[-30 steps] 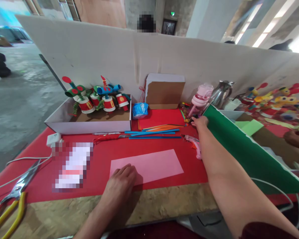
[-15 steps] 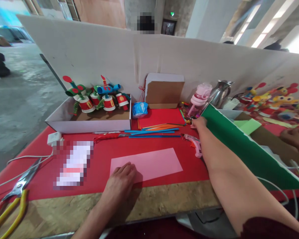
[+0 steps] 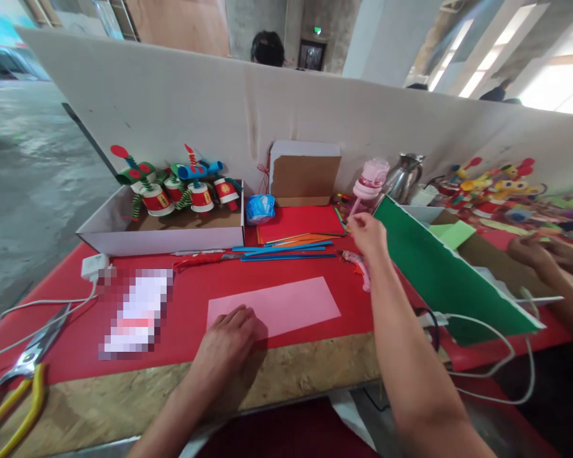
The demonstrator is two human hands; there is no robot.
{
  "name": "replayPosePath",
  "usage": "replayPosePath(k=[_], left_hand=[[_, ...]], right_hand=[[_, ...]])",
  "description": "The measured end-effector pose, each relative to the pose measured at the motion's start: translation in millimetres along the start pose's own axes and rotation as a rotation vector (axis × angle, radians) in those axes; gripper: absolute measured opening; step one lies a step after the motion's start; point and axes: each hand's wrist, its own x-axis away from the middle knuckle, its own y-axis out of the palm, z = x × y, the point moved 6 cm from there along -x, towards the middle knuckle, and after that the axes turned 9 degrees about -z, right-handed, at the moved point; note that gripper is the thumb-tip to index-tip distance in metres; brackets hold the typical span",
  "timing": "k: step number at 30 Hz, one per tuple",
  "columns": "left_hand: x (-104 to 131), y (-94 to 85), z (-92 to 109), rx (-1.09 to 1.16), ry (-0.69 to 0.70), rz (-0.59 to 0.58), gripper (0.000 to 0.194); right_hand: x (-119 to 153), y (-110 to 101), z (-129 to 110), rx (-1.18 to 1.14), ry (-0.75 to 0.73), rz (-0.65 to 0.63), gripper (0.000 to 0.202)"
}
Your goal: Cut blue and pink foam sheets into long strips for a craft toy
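A pink sheet of paper [image 3: 296, 305] lies on the red tabletop. My left hand [image 3: 236, 327] rests on its left end, fingers lying slightly bent on the paper. My right hand [image 3: 367, 234] is raised at the back right, close to the pink bottle [image 3: 370, 181] and above a pink glue gun [image 3: 358, 270]. Its thumb and fingers are pinched together; whatever is between them is too small to make out. Between the hands, behind the paper, lie several blue strips [image 3: 286, 252] and a red-handled cutter [image 3: 205, 259].
A white box [image 3: 162, 242] of paper-cup figures stands back left. Yellow-handled scissors [image 3: 31, 356] lie front left beside a charger [image 3: 94, 266]. A green-sided box [image 3: 439, 280] with cables stands right; beyond it are another person's hands [image 3: 539, 251]. A white partition [image 3: 181, 102] closes the back.
My right hand has lifted from the small things by the bottle, its fingers now pinched. The view has turned slightly right. My left hand stays on the paper.
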Motion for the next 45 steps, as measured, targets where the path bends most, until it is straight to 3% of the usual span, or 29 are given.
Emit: replayPosePath(k=[1,3,5,7,9,12,18,23,27,34,39,43,45], left_hand=[[0.3,-1.4,0.0,0.008,-0.004,0.01,0.027],[0.5,-3.1,-0.7,0.022,-0.01,0.019,0.029],[0.4,-4.1,-1.3,0.035,-0.006,0.007,0.03],[0.2,-5.8,-1.6,0.05,-0.002,-0.006,0.029],[0.0,-7.9,-1.7,0.057,-0.008,-0.028,0.025],[-0.8,-10.1,-1.0,0.049,-0.028,-0.073,0.023],[-3.9,-8.8,-2.7,0.057,-0.002,-0.086,0.023],[-5.3,-8.0,-7.6,0.085,0.104,-0.037,0.017],[-5.4,-12.4,-9.2,0.112,0.139,-0.043,0.021],[-11.7,-18.0,5.6,0.13,0.112,-0.013,0.024],[-19.8,-13.3,17.5,0.171,0.087,-0.014,0.033],[-23.2,-9.7,15.9,0.233,0.087,-0.025,0.032],[-23.5,-8.2,13.9,0.249,0.089,-0.021,0.032]], right_hand=[[26.8,8.6,-16.1,-0.085,-0.12,-0.046,0.023],[85.1,37.0,-45.3,-0.202,-0.352,-0.292,0.02],[136.4,61.6,-58.6,-0.286,-0.447,-0.486,0.018],[169.8,77.9,-60.2,-0.272,-0.499,-0.587,0.019],[185.5,88.0,-55.7,-0.192,-0.553,-0.648,0.035],[187.3,93.6,-45.3,-0.095,-0.603,-0.691,0.047],[180.5,91.9,-38.6,-0.101,-0.637,-0.709,0.032],[177.3,91.9,-41.0,-0.1,-0.657,-0.681,0.025],[174.3,92.7,-44.5,-0.148,-0.685,-0.652,0.007],[179.1,98.9,-47.7,-0.027,-0.54,-0.544,0.014],[180.9,98.3,-53.3,-0.014,-0.461,-0.636,0.01],[181.3,92.8,-57.2,-0.049,-0.523,-0.709,0.002],[181.8,90.8,-56.8,-0.064,-0.574,-0.713,0.011]])
